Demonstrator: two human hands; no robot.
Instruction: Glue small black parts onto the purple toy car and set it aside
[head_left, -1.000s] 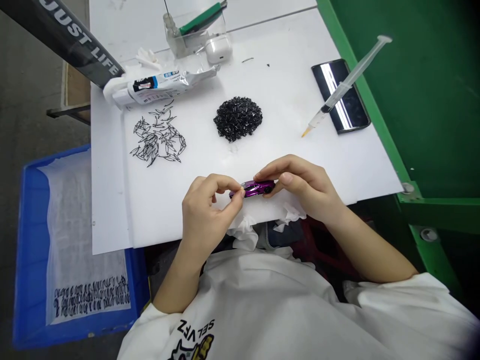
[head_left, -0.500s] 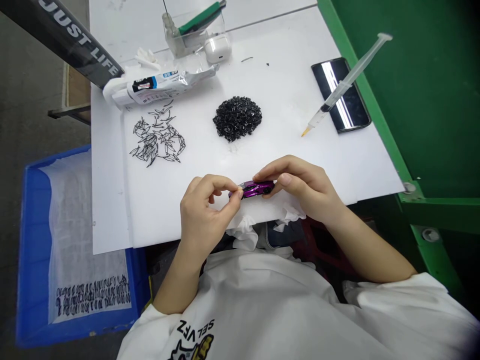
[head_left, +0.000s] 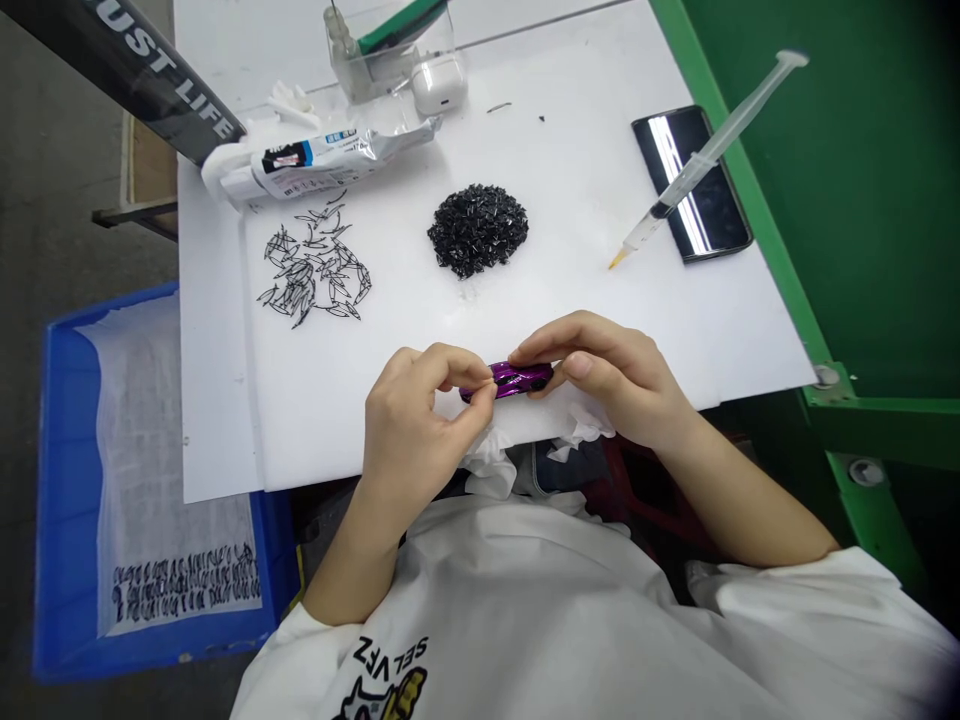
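**Held:** one purple toy car [head_left: 517, 379], metallic finish, lying lengthwise, in front of my body and just above the near edge of the white board [head_left: 585, 280].

**My left hand [head_left: 416, 425]:** fingers closed, thumb and forefinger pinching the car's left end as seen from my head.

**My right hand [head_left: 611, 380]:** fingers closed, thumb and forefinger gripping the car's right end. The hands are close together, with only the car's middle showing between them.

**On the board, ahead of my hands:**
- black pile [head_left: 478, 230] of small pieces, straight ahead
- loose black curved strips [head_left: 313, 270], to the left of the pile
- adhesive tube [head_left: 322, 155], lying beyond the strips
- clear box [head_left: 367, 60] holding a green item, at the far edge
- white earbud case [head_left: 438, 85], just beside the box
- phone [head_left: 720, 215], face up, at the right
- syringe [head_left: 705, 150], lying across the phone, its orange tip on the board

**Below the board's near edge:** crumpled tissue [head_left: 487, 465].

**Left of the board:** blue crate [head_left: 60, 480], lined with a white sheet [head_left: 180, 590] carrying rows of black strips.
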